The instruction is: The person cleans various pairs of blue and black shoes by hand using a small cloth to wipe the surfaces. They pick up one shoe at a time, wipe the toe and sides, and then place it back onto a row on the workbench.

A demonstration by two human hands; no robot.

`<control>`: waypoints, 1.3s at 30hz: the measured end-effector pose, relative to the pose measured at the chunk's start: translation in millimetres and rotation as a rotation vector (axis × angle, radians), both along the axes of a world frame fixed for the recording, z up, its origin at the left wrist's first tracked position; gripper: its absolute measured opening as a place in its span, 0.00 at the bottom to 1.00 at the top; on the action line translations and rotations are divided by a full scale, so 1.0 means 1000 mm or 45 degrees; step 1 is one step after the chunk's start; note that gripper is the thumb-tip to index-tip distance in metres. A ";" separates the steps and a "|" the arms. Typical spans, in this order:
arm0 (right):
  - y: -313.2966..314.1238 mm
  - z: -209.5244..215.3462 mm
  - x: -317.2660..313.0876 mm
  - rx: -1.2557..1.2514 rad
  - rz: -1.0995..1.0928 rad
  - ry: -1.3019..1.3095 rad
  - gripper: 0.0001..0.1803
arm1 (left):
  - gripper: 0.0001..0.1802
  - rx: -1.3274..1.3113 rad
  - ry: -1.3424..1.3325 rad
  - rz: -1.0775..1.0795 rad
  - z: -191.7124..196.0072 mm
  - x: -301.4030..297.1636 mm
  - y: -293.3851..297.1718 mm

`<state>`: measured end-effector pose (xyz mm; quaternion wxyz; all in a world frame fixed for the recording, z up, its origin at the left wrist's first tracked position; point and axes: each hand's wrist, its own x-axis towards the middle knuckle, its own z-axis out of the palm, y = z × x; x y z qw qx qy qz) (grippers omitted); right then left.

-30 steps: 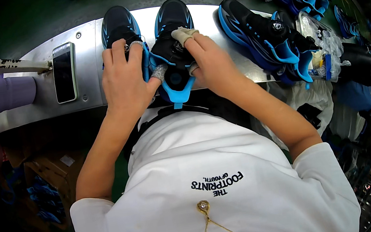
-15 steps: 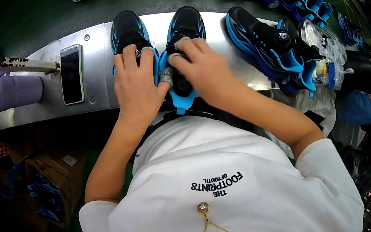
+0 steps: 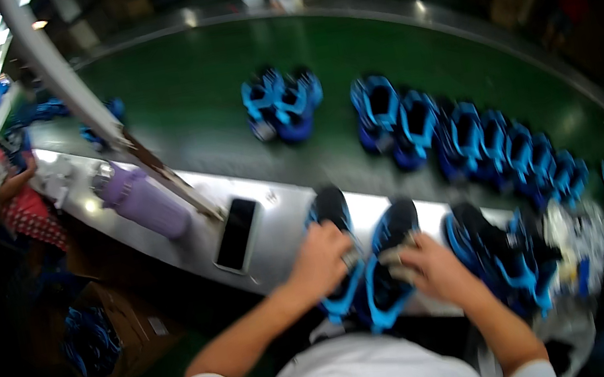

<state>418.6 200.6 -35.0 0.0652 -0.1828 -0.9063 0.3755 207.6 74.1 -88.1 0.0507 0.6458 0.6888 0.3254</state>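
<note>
Two black-and-blue sports shoes stand side by side on the metal strip in front of me, toes pointing away. My left hand [image 3: 323, 259] lies on the left sports shoe [image 3: 331, 206], its fingers curled over the upper. At the right sports shoe [image 3: 397, 222], my right hand [image 3: 422, 263] is closed, with bent fingers against the upper near the opening. Pale coverings show on some of its fingertips. Motion blur hides exactly which part of each shoe the fingers grip. Just right of that hand stands another pair of sports shoes [image 3: 480, 238].
On the metal strip [image 3: 285, 228] lie a phone [image 3: 238, 236] and a purple tumbler [image 3: 147, 204] beside a slanted post [image 3: 78, 86]. Beyond, shoes [image 3: 470, 134] line a green surface [image 3: 184, 72]. A cardboard box [image 3: 132, 323] stands lower left; another person [image 3: 2, 181] is far left.
The view has tilted up and turned, so more of the green surface and the other person show. Both hands remain at the same two shoes; the right hand has shifted slightly away from the left.
</note>
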 end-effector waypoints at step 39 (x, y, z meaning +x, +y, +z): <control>-0.004 -0.022 -0.016 0.187 0.116 0.121 0.17 | 0.20 -0.092 -0.151 -0.166 0.032 -0.022 -0.038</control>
